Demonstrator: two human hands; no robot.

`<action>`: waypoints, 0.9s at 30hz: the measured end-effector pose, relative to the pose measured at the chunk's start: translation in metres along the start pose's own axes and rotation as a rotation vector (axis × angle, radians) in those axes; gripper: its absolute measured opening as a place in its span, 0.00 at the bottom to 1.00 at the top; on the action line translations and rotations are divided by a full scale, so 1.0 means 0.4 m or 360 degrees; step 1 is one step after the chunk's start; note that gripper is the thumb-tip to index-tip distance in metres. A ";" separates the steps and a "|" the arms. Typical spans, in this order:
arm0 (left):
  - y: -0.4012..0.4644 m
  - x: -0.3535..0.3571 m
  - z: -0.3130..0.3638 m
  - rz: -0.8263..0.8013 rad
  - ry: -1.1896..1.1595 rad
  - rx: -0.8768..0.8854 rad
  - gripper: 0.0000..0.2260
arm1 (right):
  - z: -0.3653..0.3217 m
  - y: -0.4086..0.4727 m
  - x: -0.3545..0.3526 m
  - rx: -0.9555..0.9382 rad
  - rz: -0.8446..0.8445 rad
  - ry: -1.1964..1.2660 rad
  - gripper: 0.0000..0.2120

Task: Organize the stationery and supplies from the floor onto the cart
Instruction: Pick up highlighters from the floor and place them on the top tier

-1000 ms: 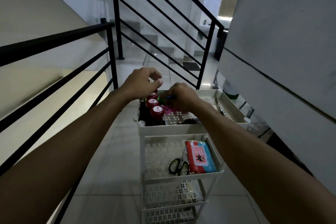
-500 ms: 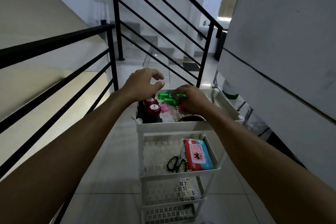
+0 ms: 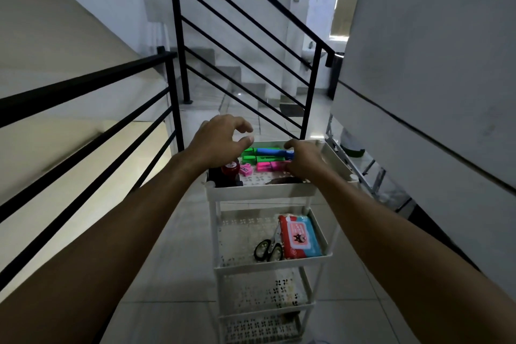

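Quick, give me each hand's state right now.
Left hand: open, fingers loosely curled, holding nothing, above the white plastic cart's top tray.
Right hand: cannot tell; fingertips hidden.

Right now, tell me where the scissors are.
In the head view, the scissors lie on the cart's second shelf, near its front edge, just left of the wipes pack.

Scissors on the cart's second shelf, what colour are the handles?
Black, on the scissors, seen in the head view.
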State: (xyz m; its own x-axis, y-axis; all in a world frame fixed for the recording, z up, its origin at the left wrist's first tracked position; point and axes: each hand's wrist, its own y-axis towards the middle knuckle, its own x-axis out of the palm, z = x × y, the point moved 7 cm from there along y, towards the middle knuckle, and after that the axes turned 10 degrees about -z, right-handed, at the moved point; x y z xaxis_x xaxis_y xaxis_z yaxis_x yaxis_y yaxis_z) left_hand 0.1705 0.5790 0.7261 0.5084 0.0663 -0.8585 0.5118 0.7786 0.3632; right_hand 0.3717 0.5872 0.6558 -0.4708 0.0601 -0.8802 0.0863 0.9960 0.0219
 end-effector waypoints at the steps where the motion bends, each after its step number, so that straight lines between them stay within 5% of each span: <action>1: -0.005 -0.003 0.003 0.0006 0.0001 0.0005 0.13 | -0.006 0.004 0.001 0.0003 0.0001 0.0009 0.28; 8: -0.036 0.006 0.026 -0.0039 0.0091 0.0020 0.16 | -0.026 -0.012 0.008 -0.0108 0.0022 -0.0011 0.28; 16: -0.107 0.067 0.093 0.0078 0.0485 0.0076 0.32 | -0.016 -0.155 -0.025 -0.0413 0.0128 -0.0294 0.29; 27: -0.428 0.212 0.274 0.0216 0.0278 0.0033 0.27 | 0.162 -0.505 -0.011 -0.0518 0.0387 -0.0069 0.32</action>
State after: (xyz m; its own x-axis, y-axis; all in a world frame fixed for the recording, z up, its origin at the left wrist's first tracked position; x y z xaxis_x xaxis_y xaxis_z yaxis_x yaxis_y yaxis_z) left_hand 0.2019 0.3827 0.6309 0.4469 0.2784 -0.8502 0.4618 0.7421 0.4857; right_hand 0.4130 0.3813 0.6245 -0.4330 0.3007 -0.8498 -0.0951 0.9222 0.3748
